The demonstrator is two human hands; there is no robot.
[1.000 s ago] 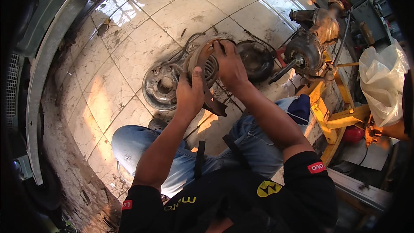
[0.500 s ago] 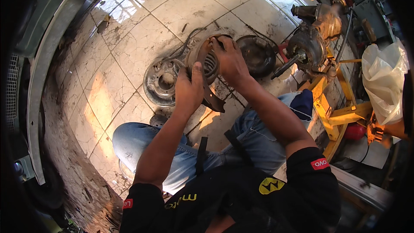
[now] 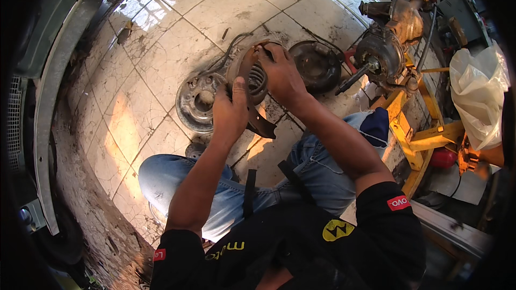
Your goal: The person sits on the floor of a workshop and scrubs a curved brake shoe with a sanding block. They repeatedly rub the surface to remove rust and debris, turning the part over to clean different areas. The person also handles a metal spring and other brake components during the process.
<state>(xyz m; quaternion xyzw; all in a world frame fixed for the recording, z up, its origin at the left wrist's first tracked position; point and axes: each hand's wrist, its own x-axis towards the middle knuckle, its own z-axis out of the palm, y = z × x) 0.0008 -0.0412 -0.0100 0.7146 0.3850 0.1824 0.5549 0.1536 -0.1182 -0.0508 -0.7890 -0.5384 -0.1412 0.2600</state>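
Note:
Over the floor between my knees I hold a curved, rusty brown brake shoe (image 3: pixel 261 125), tilted with its broad end toward me. My left hand (image 3: pixel 230 111) is closed round its middle, thumb along the top. At its far end, the fingers of my right hand (image 3: pixel 283 74) are pinched together on the shoe's tip; any small part between them is hidden. Partly behind the shoe lies a ringed round metal part (image 3: pixel 259 81). Left of it is a round metal plate (image 3: pixel 186 108) with holes, and to the right a dark brake drum or backing plate (image 3: pixel 327 78).
A greasy axle housing (image 3: pixel 382 56) with a shaft rests by a yellow stand (image 3: pixel 404 142) at right. Beside it hangs a clear plastic bag (image 3: pixel 475 96). A dark cable (image 3: pixel 232 48) lies on the tiled floor (image 3: pixel 215 5). Metal vehicle panels (image 3: pixel 59 70) edge the left.
The whole view has shifted slightly, so the things on the floor sit a little further left. Both hands keep their hold on the brake shoe.

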